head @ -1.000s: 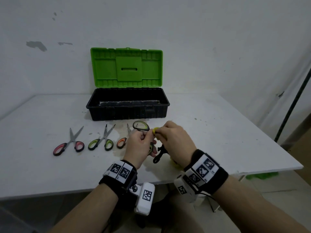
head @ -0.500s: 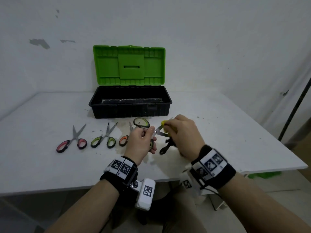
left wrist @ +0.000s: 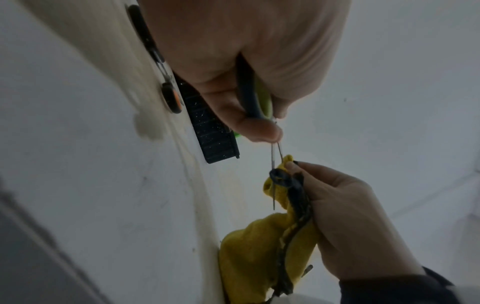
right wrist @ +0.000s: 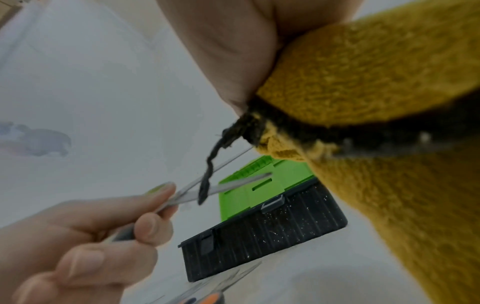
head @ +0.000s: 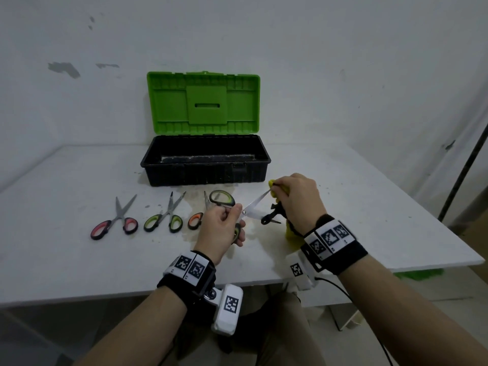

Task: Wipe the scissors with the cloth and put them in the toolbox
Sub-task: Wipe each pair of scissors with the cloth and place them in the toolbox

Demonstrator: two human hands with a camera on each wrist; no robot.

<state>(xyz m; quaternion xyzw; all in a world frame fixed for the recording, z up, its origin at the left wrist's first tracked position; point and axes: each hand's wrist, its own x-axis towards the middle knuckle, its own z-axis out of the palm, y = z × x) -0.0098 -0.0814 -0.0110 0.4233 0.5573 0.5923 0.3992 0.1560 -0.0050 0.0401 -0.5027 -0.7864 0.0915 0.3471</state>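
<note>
My left hand (head: pixel 224 228) grips the green-and-black handles of a pair of scissors (head: pixel 253 208) held above the table, blades slightly apart and pointing right. My right hand (head: pixel 295 199) pinches a yellow cloth (head: pixel 276 187) with dark edging around the upper blade's tip; the rest of the cloth (left wrist: pixel 262 251) hangs to the table. In the left wrist view the blades (left wrist: pixel 273 156) run into the cloth. The right wrist view shows the blades (right wrist: pixel 228 185) behind a dangling dark thread. The black toolbox (head: pixel 206 175) stands open behind, green lid (head: pixel 203 101) upright.
On the white table (head: pixel 79 260) lie red-handled scissors (head: pixel 116 223), green-handled scissors (head: pixel 166 217) and orange-handled scissors (head: pixel 196 219), left of my left hand. The table's front edge is close to my wrists. A dark pole (head: pixel 462 165) leans at the far right.
My right hand has slid the cloth from near the pivot out along the blade to its tip, moving right and away. My left hand has kept its hold on the handles.
</note>
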